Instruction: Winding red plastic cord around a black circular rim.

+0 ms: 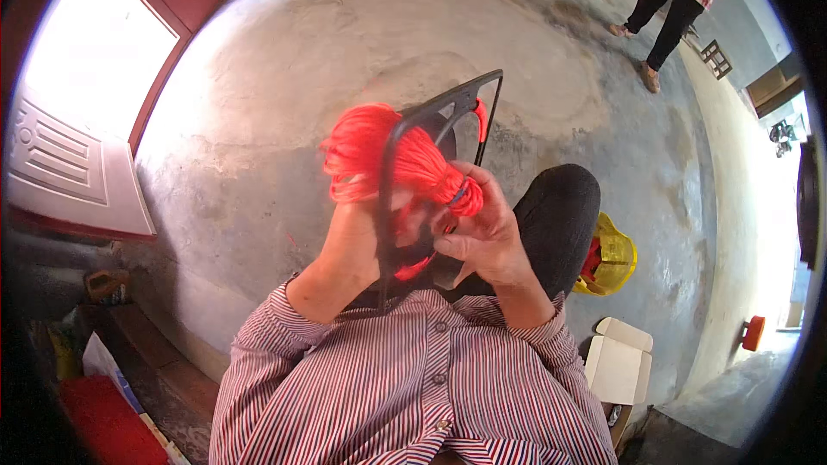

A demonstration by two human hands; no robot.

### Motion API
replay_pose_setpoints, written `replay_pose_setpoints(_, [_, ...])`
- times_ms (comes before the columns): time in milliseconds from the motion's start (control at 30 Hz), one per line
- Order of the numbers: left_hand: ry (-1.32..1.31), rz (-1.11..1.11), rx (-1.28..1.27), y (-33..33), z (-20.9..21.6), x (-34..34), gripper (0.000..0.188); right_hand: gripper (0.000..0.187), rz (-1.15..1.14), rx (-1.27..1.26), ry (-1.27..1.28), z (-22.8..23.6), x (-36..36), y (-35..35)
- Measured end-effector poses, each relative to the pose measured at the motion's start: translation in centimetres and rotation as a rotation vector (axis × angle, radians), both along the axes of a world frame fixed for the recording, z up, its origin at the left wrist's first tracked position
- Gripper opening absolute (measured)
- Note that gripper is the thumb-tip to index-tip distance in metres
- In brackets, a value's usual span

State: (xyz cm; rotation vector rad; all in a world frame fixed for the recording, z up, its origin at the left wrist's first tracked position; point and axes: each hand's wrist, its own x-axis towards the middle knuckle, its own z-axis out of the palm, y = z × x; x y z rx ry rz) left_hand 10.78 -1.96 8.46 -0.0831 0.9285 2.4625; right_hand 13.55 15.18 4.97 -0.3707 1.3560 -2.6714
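Red cord bundle [431, 165] held up before the chest, black frame [385, 228] around part of it.
Right hand [484, 228]: fingers closed about the bundle's narrow end, next to a dark tie [459, 193]. Left hand [366, 228] under the bundle's loose, wide end, by the frame's near bar; its fingers mostly hidden, grip cannot be told. Yellow container [622, 260] on the floor [258, 181], beyond the right knee.
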Motion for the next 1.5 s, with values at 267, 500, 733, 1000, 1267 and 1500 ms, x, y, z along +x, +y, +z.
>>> replay_pose_setpoints(267, [0.064, -0.045, -0.075, -0.8, 0.3, -0.5, 0.031, 0.041, -0.34, -0.415, 0.118, 3.3, -2.2, 4.6])
replay_pose_setpoints(500, [0.105, 0.099, -0.191, -2.3, -0.5, -0.6, 0.022, 0.037, -0.538, 0.559, 0.131, 0.6, 0.0, 6.3])
replay_pose_setpoints(733, [0.121, -0.161, -0.227, -2.1, 1.5, -0.8, 0.031, 0.035, -0.269, 1.083, 0.109, -2.4, -2.7, 1.4])
replay_pose_setpoints(1000, [-0.009, -0.235, -0.205, 1.4, 3.4, 1.6, 0.024, 0.022, 0.06, -0.297, -0.103, 1.4, -6.3, -0.5])
replay_pose_setpoints(1267, [-0.097, -0.129, 0.022, 0.8, 1.3, 1.3, 0.045, 0.032, 0.086, 0.048, 0.254, 1.6, -5.8, 1.5])
replay_pose_setpoints(1500, [0.063, 0.15, -0.165, 0.3, 0.9, 0.2, 0.023, 0.058, 0.115, -0.003, -0.012, 0.2, -0.2, 1.0])
